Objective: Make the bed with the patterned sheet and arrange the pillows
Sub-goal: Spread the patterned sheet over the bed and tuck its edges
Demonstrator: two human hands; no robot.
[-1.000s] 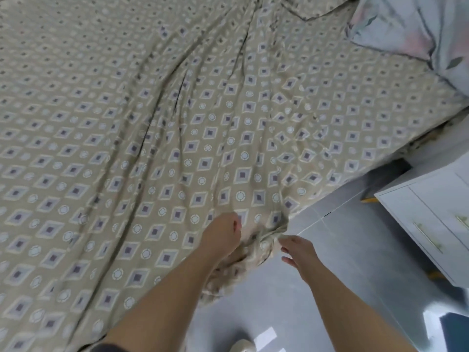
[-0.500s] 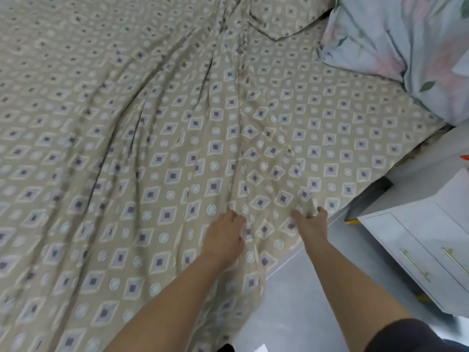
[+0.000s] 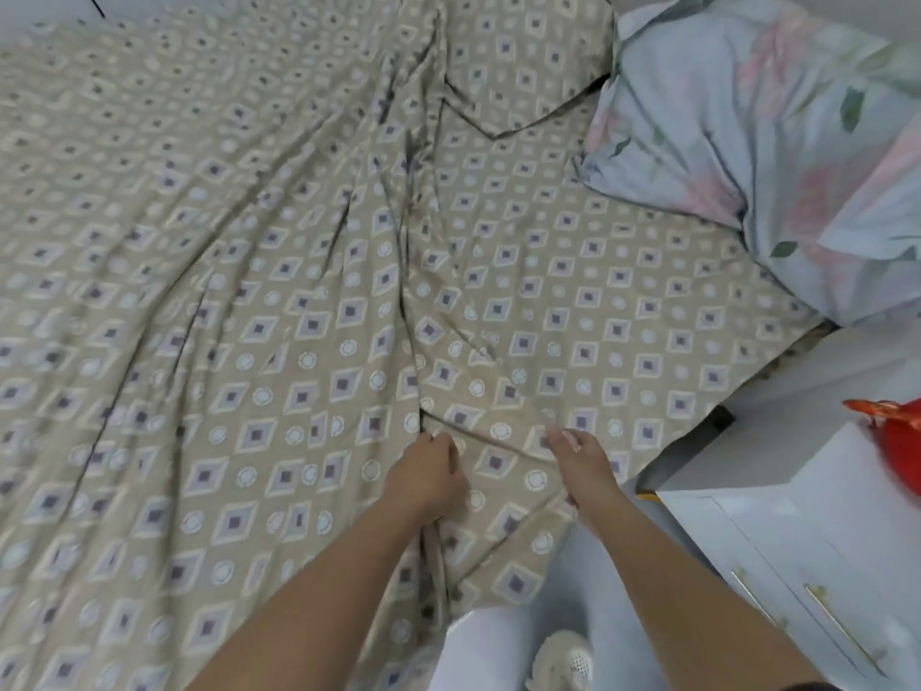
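Both hands are up on the mattress top since a second ago, when they worked the bunched hem at the bed's side; the hem now hangs loose over the edge.

Left hand (image 3: pixel 428 475): knuckles up, fingers curled into a raised fold of the tan patterned sheet (image 3: pixel 279 341) (purple diamonds, white rings), gripping it. The fold runs on under the wrist and down the side.

Right hand (image 3: pixel 580 461): near the left, not touching it. Fingers straight and loosely spread, laid on the same cloth close to the bed's edge. Holds nothing.

The sheet covers all of the bed in view. Long creases fan out from the left hand toward the far end; the cloth lies flatter to the right of the hands.

Far end: matching pillow in the same tan diamond print (image 3: pixel 523 52), lying on the sheet. Just beside it on the right is pale blue floral bedding with pink blooms (image 3: pixel 737 142), crumpled; pillow or quilt, cannot tell.

Off the bed, right: white drawer cabinet with slim metal handles (image 3: pixel 797 566), near the bed's side. A red object (image 3: pixel 892 441) sits on top, blurred and cut off by the frame.

Grey floor (image 3: pixel 573 576) lies below the hanging hem, with one pale shoe (image 3: pixel 563 658) on it between the forearms.
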